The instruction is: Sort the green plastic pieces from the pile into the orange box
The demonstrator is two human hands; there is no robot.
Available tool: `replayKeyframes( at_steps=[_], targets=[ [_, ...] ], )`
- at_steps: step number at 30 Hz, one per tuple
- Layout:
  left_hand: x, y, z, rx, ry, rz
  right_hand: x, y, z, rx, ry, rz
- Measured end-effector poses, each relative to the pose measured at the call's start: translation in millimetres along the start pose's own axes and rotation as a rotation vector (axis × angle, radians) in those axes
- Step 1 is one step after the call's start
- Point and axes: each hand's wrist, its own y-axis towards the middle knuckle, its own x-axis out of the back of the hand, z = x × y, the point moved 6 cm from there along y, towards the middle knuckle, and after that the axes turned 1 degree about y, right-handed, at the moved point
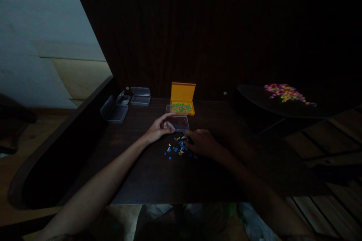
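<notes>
My left hand (pixel 158 128) is closed on the left side of a small clear plastic box (pixel 187 123), whose lid stands open at the back. Dark reddish-brown pieces (pixel 178 121) lie inside it. Just in front, small blue and pale yellow pieces (pixel 175 150) are scattered on the dark tabletop (pixel 147 180). My right hand (pixel 204 143) is at the right side of this pile, fingers bent and drawn together near the box's front corner. Whatever its fingertips hold is too dark and small to make out.
Behind the clear box, an open orange case (pixel 183 92) holds green pieces (pixel 181 108). Several open clear boxes, among them one box (pixel 140 99), stand at the back left. A heap of pink and yellow pieces (pixel 285 93) lies on a dark surface at right. A raised side panel (pixel 65 131) borders the left.
</notes>
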Motion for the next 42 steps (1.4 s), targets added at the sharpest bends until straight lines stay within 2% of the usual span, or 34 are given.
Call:
replayKeyframes(
  at_steps=[11,14,21,24,28,36,39,42],
  targets=[
    [1,1,3,0.001,-0.002,0.006,-1,0,5,0.049,-0.013,0.011],
    [1,1,3,0.000,-0.009,0.008,2,-2,4,0.079,0.051,-0.011],
    [0,2,4,-0.019,-0.021,0.034,38,1,-10,0.133,0.217,-0.185],
    [1,2,6,-0.022,-0.017,0.038,55,11,-11,0.163,0.215,-0.184],
    [2,1,8,-0.005,-0.010,0.022,67,29,-2,0.193,0.106,-0.155],
    [1,2,8,-0.007,-0.075,0.029,53,57,23,0.309,0.055,-0.087],
    [0,1,7,-0.001,-0.069,0.029,50,58,26,0.333,0.045,-0.056],
    [1,1,8,0.006,-0.051,0.028,57,55,24,0.341,0.041,-0.066]
  ],
)
